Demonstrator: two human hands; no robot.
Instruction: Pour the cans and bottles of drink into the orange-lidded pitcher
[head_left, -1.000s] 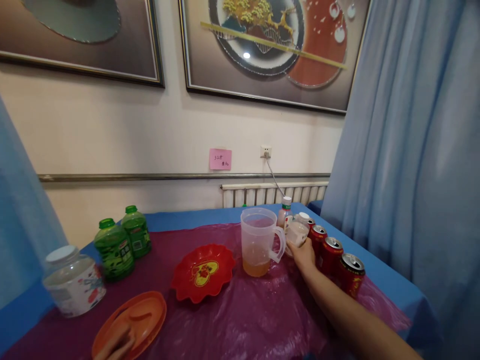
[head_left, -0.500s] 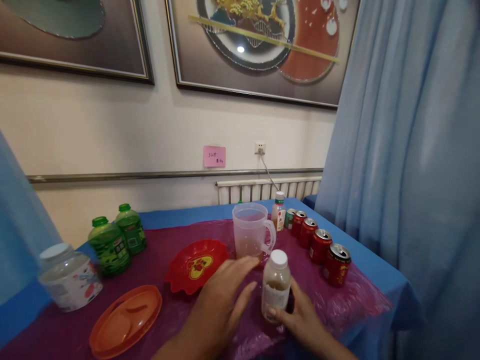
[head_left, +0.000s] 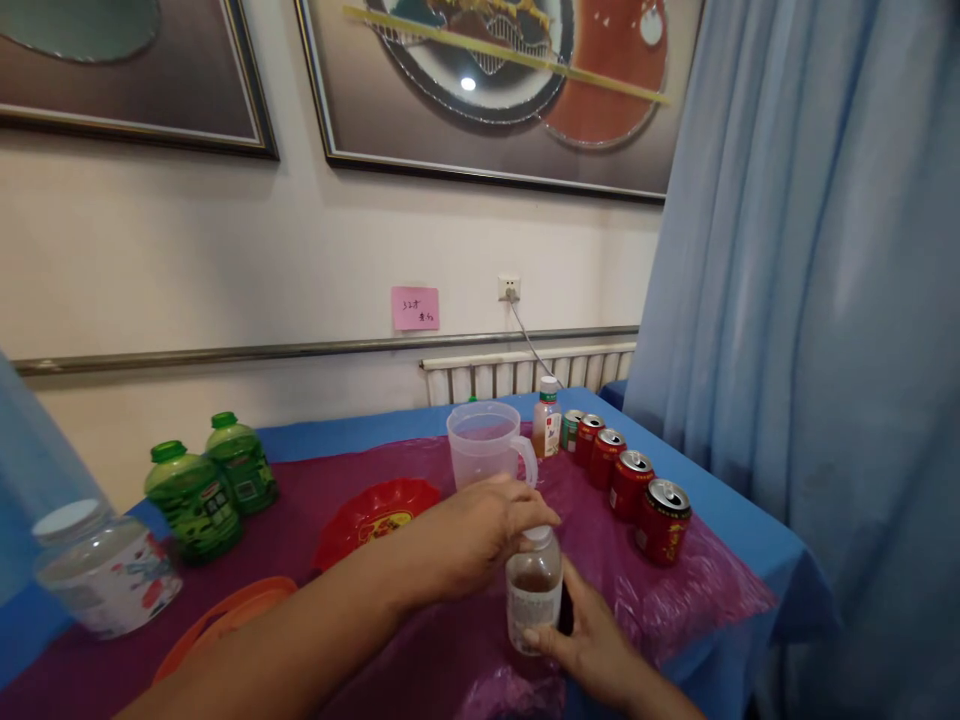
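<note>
A clear bottle (head_left: 535, 590) with a white cap, a pale label and brownish liquid inside stands at the front of the purple plastic sheet. My right hand (head_left: 581, 632) is wrapped round its lower part from the right, thumb across the label. From above, my left hand (head_left: 504, 520) has its fingers closed on the white cap (head_left: 538, 537), which is partly covered by them. Just behind my left hand is a translucent pitcher (head_left: 484, 445) with its handle to the right.
Several cans (head_left: 632, 485) line the right side, beside a small labelled bottle (head_left: 547, 420). A red plate (head_left: 349, 520), an orange lid (head_left: 225, 620), two green bottles (head_left: 193, 505) and a wide jar (head_left: 109, 570) are on the left.
My left hand has moved right and up onto the bottle's cap and closed on it. My right hand keeps its hold on the bottle. The view has shifted slightly.
</note>
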